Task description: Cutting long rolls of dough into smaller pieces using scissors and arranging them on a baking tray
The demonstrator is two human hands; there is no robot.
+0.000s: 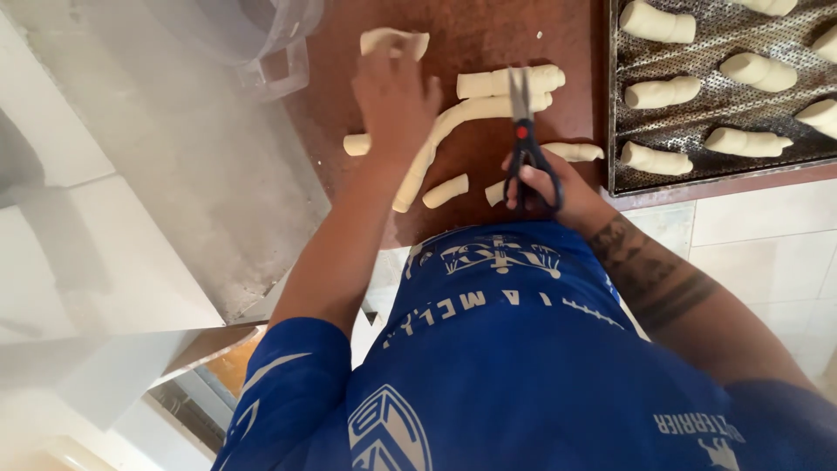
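Right hand (542, 187) at 6 o'clock, fingers closed through scissors (523, 131), blades over long dough roll (453, 122) mid-board. Left hand (394, 96) at 11 o'clock, pressing on roll; grip hidden, cannot tell. Cut pieces (445, 190) beside. Tray (689, 170) of shaped dough at 2 o'clock.

Bakery or commercial kitchen work area, most likely; brown worktop (471, 35) strewn with rolled dough logs (510, 81) and cut pieces; perforated metal baking tray (697, 52) at right lined with rows of shaped rolls (658, 23); scissors (523, 139) used on dough; clear plastic container (261, 35) at top; pale tiled floor (767, 253) below the counter edge.
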